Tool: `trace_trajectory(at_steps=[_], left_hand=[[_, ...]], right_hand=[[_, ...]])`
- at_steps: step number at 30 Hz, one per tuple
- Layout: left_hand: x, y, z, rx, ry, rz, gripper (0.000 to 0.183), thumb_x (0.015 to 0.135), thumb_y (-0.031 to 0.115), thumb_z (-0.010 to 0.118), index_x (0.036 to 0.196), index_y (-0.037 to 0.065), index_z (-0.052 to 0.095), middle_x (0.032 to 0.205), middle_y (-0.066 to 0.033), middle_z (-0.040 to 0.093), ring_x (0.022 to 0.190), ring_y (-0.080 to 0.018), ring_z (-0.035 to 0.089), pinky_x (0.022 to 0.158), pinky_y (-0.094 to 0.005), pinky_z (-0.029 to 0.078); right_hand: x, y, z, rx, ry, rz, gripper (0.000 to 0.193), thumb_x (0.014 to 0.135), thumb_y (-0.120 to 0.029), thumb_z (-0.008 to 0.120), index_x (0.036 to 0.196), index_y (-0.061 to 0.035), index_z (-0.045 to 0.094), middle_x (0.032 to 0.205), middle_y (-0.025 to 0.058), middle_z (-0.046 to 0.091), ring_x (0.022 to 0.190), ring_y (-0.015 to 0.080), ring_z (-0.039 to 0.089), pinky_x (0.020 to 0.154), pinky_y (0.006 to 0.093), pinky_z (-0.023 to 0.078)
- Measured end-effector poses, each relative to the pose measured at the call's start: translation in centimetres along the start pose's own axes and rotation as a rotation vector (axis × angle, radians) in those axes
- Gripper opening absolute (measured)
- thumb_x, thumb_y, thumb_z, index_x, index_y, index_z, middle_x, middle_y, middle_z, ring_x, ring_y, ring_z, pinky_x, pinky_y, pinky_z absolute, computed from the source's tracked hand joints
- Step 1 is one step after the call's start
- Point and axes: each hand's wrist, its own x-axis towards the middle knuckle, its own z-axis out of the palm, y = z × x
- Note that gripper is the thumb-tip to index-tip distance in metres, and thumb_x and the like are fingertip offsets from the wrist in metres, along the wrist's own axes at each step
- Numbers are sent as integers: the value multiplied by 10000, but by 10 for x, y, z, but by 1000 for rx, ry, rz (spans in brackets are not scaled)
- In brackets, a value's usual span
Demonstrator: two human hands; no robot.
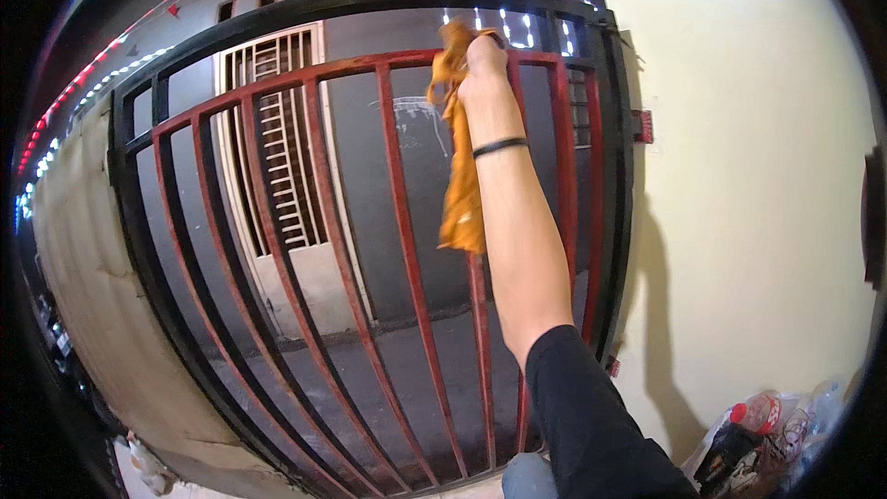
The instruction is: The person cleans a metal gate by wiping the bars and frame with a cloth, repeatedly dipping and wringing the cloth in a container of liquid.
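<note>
My right hand [484, 55] is closed around an orange cloth [462, 208] at the upper red rail of a metal gate [399, 157]. The cloth bunches around my fingers, and a long end hangs down along the inner side of my forearm. My arm reaches far out and up, with a dark sleeve and a black band at the wrist. The gate has upright red bars set in a black frame [370, 0]. My hand hides part of the rail behind it. My left hand is out of the picture.
A cream wall [739, 176] stands to the right, with a red hinge [643, 127] beside the gate. Bags of bottles [767, 425] lie at its foot. A tan sheet [102, 277] covers the left side. Beyond the gate is a grey building with a barred white door [314, 286].
</note>
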Motion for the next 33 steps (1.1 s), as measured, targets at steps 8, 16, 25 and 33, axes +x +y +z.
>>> trace_trajectory(at_steps=[8, 16, 25, 33], left_hand=[[-1, 0, -6, 43, 1, -3, 396, 969, 327, 608, 1248, 51, 655, 1151, -221, 703, 1055, -351, 683, 916, -427, 539], [-14, -12, 3, 156, -49, 16, 402, 971, 329, 591, 1270, 69, 654, 1171, -226, 699, 1069, -368, 683, 918, -438, 539], [-31, -13, -6, 43, -122, 240, 539, 949, 387, 636, 1408, 110, 573, 1209, -245, 668, 1112, -353, 652, 976, -415, 512], [-39, 25, -11, 153, -36, 258, 489, 931, 245, 606, 1405, 127, 571, 1084, -233, 687, 957, -379, 658, 846, -456, 540]], right_hand=[[-56, 49, -59, -1255, -15, -605, 381, 976, -336, 569, 1046, 33, 635, 900, 284, 704, 860, 495, 679, 775, 536, 550], [-52, 81, -163, -313, -630, 45, 462, 1065, -444, 471, 1302, -71, 607, 935, -7, 641, 732, 128, 631, 656, 279, 541], [-97, 108, -202, -37, -746, 285, 458, 1018, -445, 557, 1276, -70, 600, 823, -14, 592, 666, 87, 616, 547, 225, 501], [-219, 142, -274, -947, -243, -222, 406, 841, -78, 705, 1207, 21, 560, 1027, 138, 697, 956, 226, 697, 844, 367, 553]])
